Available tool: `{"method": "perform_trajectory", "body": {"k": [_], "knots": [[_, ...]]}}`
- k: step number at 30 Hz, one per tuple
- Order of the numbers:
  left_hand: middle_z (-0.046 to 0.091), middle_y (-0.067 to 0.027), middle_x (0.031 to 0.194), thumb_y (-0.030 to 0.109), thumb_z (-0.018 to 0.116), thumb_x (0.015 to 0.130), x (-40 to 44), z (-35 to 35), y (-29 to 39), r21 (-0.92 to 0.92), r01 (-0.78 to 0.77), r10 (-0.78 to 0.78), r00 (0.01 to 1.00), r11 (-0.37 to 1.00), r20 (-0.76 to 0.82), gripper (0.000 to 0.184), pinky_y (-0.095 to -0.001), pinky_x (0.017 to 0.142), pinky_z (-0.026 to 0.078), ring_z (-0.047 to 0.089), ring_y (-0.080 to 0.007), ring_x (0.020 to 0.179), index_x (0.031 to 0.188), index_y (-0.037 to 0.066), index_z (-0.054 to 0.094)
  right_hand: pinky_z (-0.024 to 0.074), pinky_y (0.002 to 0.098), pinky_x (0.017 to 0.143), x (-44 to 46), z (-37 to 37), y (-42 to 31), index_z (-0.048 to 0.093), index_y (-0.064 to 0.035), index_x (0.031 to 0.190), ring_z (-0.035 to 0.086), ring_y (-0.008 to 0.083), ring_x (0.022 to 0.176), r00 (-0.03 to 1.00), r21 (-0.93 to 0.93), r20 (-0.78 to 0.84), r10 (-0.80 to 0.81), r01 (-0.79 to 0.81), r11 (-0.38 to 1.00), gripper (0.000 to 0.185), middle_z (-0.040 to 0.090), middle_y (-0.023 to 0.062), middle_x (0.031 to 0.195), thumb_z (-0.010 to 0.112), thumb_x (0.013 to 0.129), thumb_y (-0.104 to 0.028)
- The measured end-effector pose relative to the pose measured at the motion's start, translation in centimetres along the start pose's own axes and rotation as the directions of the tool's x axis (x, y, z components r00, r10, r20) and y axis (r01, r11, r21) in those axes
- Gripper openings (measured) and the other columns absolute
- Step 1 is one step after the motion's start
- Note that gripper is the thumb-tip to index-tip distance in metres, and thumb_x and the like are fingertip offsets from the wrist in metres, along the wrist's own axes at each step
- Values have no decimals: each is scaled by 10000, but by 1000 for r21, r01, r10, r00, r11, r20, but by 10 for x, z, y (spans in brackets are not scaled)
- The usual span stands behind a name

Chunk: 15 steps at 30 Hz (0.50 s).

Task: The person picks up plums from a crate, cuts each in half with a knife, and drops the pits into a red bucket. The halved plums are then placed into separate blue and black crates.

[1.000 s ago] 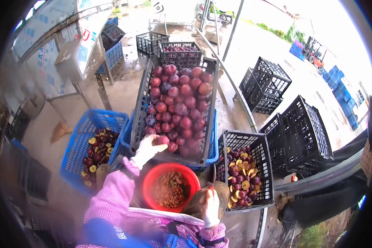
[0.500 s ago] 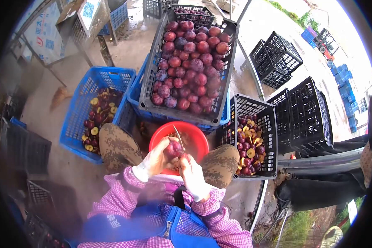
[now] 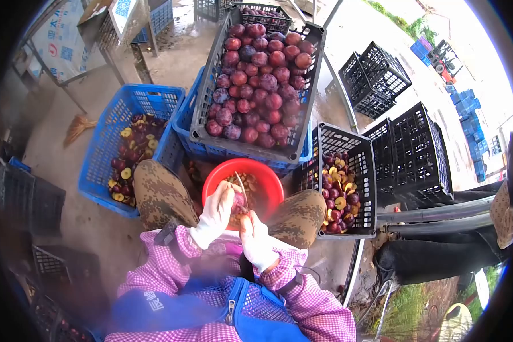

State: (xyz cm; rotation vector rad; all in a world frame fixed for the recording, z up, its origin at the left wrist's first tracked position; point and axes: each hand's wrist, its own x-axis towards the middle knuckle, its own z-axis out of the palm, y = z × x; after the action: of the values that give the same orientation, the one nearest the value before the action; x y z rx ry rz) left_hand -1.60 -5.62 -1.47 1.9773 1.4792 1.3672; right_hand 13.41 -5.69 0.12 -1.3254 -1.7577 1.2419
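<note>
In the head view, my left hand [image 3: 215, 212], in a white glove, grips a dark red plum [image 3: 239, 203] above the red basin [image 3: 276, 191]. My right hand [image 3: 257, 240], gloved too, is closed around a small knife [image 3: 241, 183]. Its thin blade points up and away along the plum; the handle is hidden in my fingers. Small pale and brown bits lie in the basin between my knees. Beyond it, a black crate [image 3: 196, 117] heaped with whole plums rests on a blue crate [image 3: 180, 126].
Cut plums fill part of a blue crate [image 3: 91, 165] at left and a black crate [image 3: 372, 196] at right. Stacked black crates [image 3: 419, 148] stand farther right, near metal rails [image 3: 439, 214]. A broom head [image 3: 77, 128] lies at left; a forklift [image 3: 443, 61] is far off.
The view has shifted slightly, and the scene sits a little higher and further left. My left hand has turned over the plum, covering more of it. The knife stays against the plum.
</note>
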Motion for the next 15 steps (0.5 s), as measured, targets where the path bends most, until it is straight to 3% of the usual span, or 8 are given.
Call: {"method": "perform_trajectory", "body": {"k": [7,8,9,10,11,12,13,15], "knots": [[539,-139,1204,51,431,940,3,-6,15,131,95,-106,991,987,79,359,-343,827,447,552,-285,963,1294,-3,413,481,422,673,0,1,2,534,48,1043,638,371,740,999,-23,29,28,-27,999,329,609,264,799,469,939,-257],[580,-95,1122,89,400,970,17,-12,26,-79,460,-438,876,884,200,268,-328,781,438,548,-249,891,1215,2,465,448,364,502,2,15,16,534,-23,924,552,256,510,981,28,-132,-141,146,989,309,568,151,635,447,954,-318],[580,-95,1122,89,400,970,21,-9,26,-80,459,-436,877,885,200,268,-328,781,438,548,-249,891,1215,2,465,448,364,502,4,11,8,534,-23,924,552,256,510,981,26,-134,-142,146,989,309,568,151,635,447,954,-318],[592,-112,967,140,420,969,23,-6,24,-140,404,-393,914,904,103,211,-348,723,455,576,-266,816,1126,14,482,366,319,427,6,2,-9,494,-72,856,436,190,441,965,446,108,237,-261,856,322,477,76,574,426,961,-368],[604,-128,811,191,440,968,24,-2,21,-193,344,-351,936,919,-5,189,-367,664,473,604,-282,741,1037,26,500,285,274,353,6,-6,-26,455,-120,788,319,123,372,771,643,465,436,-632,432,351,386,1,514,405,968,-418],[618,-112,954,171,463,961,1,18,-13,14,233,-231,969,972,-92,231,-363,764,476,591,-279,875,1135,23,501,133,213,337,5,-10,-42,362,-177,724,159,47,377,789,731,511,342,-608,311,413,232,-81,520,372,959,-516],[596,-88,1085,163,479,957,8,9,-11,-215,357,-350,934,909,71,301,-356,850,457,559,-274,990,1229,32,473,143,211,316,8,-12,-31,373,-170,730,168,44,376,746,737,619,244,-660,145,434,249,-85,526,364,952,-543],[599,-94,1054,159,471,959,12,19,-22,208,-152,170,983,966,-69,269,-356,857,453,561,-275,990,1198,40,502,125,207,306,8,-21,-33,374,-157,733,150,42,379,734,745,660,161,-667,-13,441,232,-81,517,346,960,-534]]}}
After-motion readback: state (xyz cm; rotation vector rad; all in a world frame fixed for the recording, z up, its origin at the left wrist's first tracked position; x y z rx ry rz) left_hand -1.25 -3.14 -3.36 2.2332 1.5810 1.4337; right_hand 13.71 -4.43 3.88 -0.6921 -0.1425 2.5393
